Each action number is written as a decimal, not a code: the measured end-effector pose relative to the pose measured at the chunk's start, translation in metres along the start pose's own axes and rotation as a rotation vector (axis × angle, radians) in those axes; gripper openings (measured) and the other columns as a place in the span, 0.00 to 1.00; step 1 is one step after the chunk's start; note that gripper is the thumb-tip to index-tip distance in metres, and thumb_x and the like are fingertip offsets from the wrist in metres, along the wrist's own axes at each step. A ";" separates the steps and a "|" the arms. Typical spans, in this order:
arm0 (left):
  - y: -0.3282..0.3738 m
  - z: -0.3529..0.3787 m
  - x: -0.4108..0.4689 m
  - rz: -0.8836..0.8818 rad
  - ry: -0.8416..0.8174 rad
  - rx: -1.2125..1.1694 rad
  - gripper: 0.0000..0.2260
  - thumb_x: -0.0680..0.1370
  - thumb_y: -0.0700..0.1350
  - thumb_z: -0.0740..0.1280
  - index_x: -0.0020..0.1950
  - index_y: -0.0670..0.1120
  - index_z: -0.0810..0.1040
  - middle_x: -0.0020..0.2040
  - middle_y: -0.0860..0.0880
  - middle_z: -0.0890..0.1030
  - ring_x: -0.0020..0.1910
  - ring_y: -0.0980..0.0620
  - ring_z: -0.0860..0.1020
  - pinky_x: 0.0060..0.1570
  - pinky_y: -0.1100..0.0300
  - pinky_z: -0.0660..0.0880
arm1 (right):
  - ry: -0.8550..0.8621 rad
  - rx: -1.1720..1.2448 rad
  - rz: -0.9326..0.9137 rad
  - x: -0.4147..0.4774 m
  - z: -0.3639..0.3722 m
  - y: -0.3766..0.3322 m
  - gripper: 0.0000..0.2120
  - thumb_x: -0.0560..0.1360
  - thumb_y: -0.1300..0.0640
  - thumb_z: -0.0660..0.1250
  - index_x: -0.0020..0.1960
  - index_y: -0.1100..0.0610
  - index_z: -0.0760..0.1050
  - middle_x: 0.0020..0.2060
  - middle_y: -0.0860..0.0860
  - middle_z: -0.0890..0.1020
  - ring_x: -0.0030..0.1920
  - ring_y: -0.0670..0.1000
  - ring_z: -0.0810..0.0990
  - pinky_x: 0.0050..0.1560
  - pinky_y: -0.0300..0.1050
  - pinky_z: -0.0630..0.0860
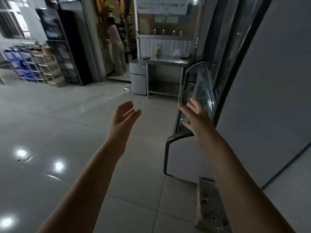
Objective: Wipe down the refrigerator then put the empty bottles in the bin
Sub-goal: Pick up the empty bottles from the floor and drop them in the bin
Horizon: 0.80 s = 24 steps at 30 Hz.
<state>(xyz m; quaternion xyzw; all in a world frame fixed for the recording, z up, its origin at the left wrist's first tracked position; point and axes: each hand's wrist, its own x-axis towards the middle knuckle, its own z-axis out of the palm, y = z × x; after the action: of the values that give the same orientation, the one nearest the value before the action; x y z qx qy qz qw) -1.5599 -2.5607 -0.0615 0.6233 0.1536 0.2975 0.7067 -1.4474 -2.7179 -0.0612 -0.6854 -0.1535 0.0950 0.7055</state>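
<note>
We record the refrigerator (269, 98) at our right, with its glass door (199, 90). The right hand (196, 116) lies flat, fingers spread, against that glass; the left hand (125, 113) hangs open and empty. No cloth is visible: we advise fetching one, then wiping from the top downward.

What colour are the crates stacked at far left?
The crates are blue; head view, the only one.

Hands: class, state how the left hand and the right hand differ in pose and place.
The left hand shows its palm, fingers together; the right hand shows its back, fingers spread. The left hand hangs over the floor; the right hand is at the fridge's glass door. Both are open and hold nothing.
</note>
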 end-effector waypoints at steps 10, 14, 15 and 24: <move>0.059 -0.160 0.036 0.070 0.095 0.004 0.16 0.76 0.39 0.64 0.63 0.46 0.70 0.52 0.55 0.74 0.51 0.61 0.74 0.63 0.54 0.69 | -0.147 0.018 -0.063 0.011 0.184 -0.029 0.35 0.73 0.47 0.67 0.75 0.52 0.56 0.73 0.50 0.62 0.69 0.50 0.66 0.68 0.58 0.64; 0.079 -0.242 0.060 0.088 0.155 -0.030 0.13 0.77 0.38 0.64 0.60 0.47 0.71 0.51 0.56 0.76 0.50 0.61 0.75 0.64 0.52 0.69 | -0.182 0.050 -0.083 0.014 0.275 -0.030 0.33 0.74 0.48 0.67 0.74 0.53 0.58 0.73 0.52 0.62 0.70 0.50 0.65 0.69 0.55 0.63; 0.083 -0.260 0.064 0.094 0.163 -0.032 0.13 0.77 0.38 0.64 0.60 0.47 0.71 0.51 0.56 0.76 0.50 0.61 0.76 0.64 0.52 0.69 | -0.196 0.051 -0.089 0.014 0.297 -0.029 0.33 0.74 0.48 0.67 0.74 0.53 0.58 0.73 0.52 0.62 0.70 0.50 0.64 0.70 0.54 0.62; 0.099 -0.372 0.105 0.118 0.234 -0.015 0.15 0.76 0.38 0.64 0.62 0.47 0.69 0.58 0.52 0.74 0.51 0.60 0.75 0.66 0.50 0.67 | -0.238 0.035 -0.106 0.030 0.441 -0.021 0.33 0.74 0.46 0.66 0.74 0.53 0.58 0.73 0.51 0.64 0.70 0.51 0.65 0.69 0.56 0.64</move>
<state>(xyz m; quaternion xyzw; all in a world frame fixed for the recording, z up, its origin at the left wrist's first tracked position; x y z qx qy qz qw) -1.7193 -2.1981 -0.0142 0.5868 0.1959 0.4103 0.6700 -1.5739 -2.2946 -0.0320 -0.6476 -0.2706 0.1411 0.6982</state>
